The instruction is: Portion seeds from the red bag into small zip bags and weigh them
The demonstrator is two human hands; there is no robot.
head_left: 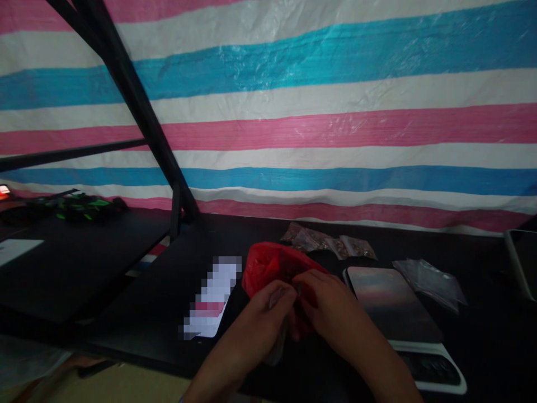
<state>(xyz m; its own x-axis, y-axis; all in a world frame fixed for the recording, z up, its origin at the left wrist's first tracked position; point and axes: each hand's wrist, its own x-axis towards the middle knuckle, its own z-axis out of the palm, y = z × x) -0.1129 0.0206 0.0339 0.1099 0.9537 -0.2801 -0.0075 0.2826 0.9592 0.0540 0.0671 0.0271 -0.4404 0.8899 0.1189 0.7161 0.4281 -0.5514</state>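
Note:
Both hands meet at the front of a red plastic bag (262,266) on the black table. My left hand (268,308) is closed on a small clear bag (276,350), which hangs below its fingers. At the red bag's opening, my right hand (319,296) has its fingers bent together beside the left fingertips; what they pinch is too small to make out. Just right of the hands lies a scale (392,302) with a metal plate. Behind the red bag are several filled clear packets (331,243).
Flat clear bags (432,280) rest right of the scale, and a grey-edged object (520,263) stands at the far right. A pixelated white item (212,299) lies to the left. A black metal frame (142,117) rises beside a striped sheet (335,123). Green-black objects (84,207) sit far left.

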